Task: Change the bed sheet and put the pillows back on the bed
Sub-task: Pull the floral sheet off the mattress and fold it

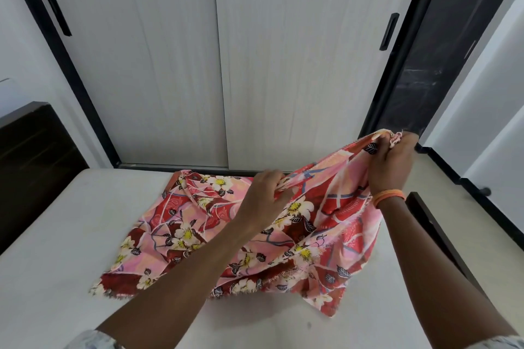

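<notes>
A red and pink floral bed sheet (181, 229) lies partly folded on the bare off-white mattress (56, 249). My right hand (392, 163) pinches a corner of the sheet and lifts it up at the right, above the mattress edge. My left hand (265, 193) grips a bunched fold of the same sheet near its middle. The sheet's left part rests flat on the mattress; its right part hangs between my hands. No pillows are in view.
A dark headboard (31, 167) stands at the left. White sliding wardrobe doors (221, 65) with black handles face the bed's far side. A dark bed frame rail (433, 224) runs along the right, with pale floor (459, 207) beyond it.
</notes>
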`<state>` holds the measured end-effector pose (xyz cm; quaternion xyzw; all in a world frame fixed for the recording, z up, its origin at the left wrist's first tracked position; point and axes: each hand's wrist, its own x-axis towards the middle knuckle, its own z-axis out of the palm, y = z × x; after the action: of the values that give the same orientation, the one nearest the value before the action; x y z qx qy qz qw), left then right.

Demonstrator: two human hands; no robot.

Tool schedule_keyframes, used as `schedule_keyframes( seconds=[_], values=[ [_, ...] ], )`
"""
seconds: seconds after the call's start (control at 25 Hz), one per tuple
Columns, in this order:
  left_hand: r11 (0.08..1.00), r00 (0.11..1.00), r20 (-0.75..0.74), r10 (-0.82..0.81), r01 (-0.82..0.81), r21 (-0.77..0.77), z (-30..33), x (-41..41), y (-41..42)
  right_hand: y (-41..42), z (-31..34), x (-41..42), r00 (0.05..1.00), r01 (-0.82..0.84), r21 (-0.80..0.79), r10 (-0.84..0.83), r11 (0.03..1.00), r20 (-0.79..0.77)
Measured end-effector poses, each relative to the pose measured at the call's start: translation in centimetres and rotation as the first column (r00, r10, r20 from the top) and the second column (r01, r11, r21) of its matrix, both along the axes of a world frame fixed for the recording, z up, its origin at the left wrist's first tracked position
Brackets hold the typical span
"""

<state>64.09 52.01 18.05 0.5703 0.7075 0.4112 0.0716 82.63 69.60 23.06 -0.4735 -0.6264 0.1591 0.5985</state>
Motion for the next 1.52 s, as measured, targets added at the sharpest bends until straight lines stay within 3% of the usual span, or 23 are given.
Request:
schedule_keyframes(
  seconds=[0.16,0.28,0.48,0.68,0.96,1.12,1.28,1.4,1.52],
  values=[
    [0.984,0.991,0.098,-0.088,0.071,0.163,-0.5,1.1,-0.5,-0.1,0.2,0.3,0.998,-0.031,-0.015,0.03,0.999,-0.049],
    [0.977,0.959,0.278,-0.059,-0.001,0.212,-0.1,2.0,-0.5,-0.3,0.5,0.2,0.997,-0.048,-0.012,0.047,0.999,-0.065],
    [0.979,0.867,0.497,-0.044,-0.061,0.194,0.5,1.6,-0.2,-0.6,0.7,0.0,0.993,-0.081,-0.027,0.078,0.996,-0.088],
    [0.987,0.82,0.567,-0.078,-0.017,0.161,0.4,1.1,0.0,-0.8,1.5,-0.4,0.989,-0.12,-0.003,0.119,0.993,-0.083],
    [0.982,0.958,0.251,-0.139,0.101,0.158,-0.3,1.2,0.2,-0.4,1.2,-0.7,0.988,-0.132,-0.002,0.132,0.991,-0.085],
    [0.985,0.954,0.279,-0.111,0.068,0.159,-0.6,1.1,0.4,-0.3,1.3,-0.9,0.988,-0.13,-0.002,0.13,0.991,-0.082],
    [0.978,0.988,0.142,-0.063,0.033,0.207,-0.7,0.8,0.7,-0.2,1.5,-1.0,0.988,-0.131,0.009,0.131,0.991,-0.08],
    [0.985,0.996,0.046,-0.079,0.071,0.158,-0.9,1.1,0.8,-0.2,1.6,-1.1,0.987,-0.133,0.019,0.135,0.991,-0.084],
    [0.989,0.997,0.051,-0.062,0.055,0.134,-1.0,1.3,0.9,-0.5,1.8,-1.4,0.987,-0.136,0.037,0.139,0.99,-0.081]
  ],
)
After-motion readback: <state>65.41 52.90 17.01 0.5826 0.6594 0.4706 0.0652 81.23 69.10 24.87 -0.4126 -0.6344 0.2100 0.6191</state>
